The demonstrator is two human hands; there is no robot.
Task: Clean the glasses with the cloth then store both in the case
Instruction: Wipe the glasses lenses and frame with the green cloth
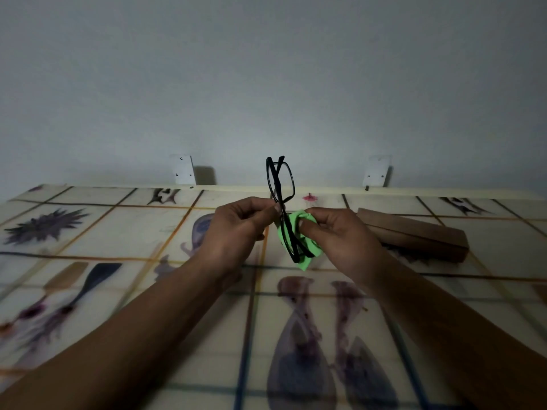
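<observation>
The person is working through the cleaning step: the glasses (pixel 280 202), black-framed with the arms folded, are being held up on end above the counter (pixel 124 232), one lens pointing up toward the wall and the other down between the hands. The left hand (pixel 236 229) is pinching the frame near its middle with thumb and fingertips closed on it, keeping it steady. The right hand (pixel 334 232) is gripping the green cloth (pixel 291 223), bunched in its fingers and pressed against the lower lens, so the lower half of the frame is lying across the cloth. The upper lens is standing clear of the cloth, and it cannot be told from here whether it is clean. The case (pixel 414 235), a long brown box, is lying shut on the counter just beyond the right hand, apart from both. Judging by this, storing is not yet begun. The next move is probably calling for rubbing the cloth over the lower lens, then turning the frame end for end so the other lens meets the cloth, and only afterwards freeing a hand to open the case.
</observation>
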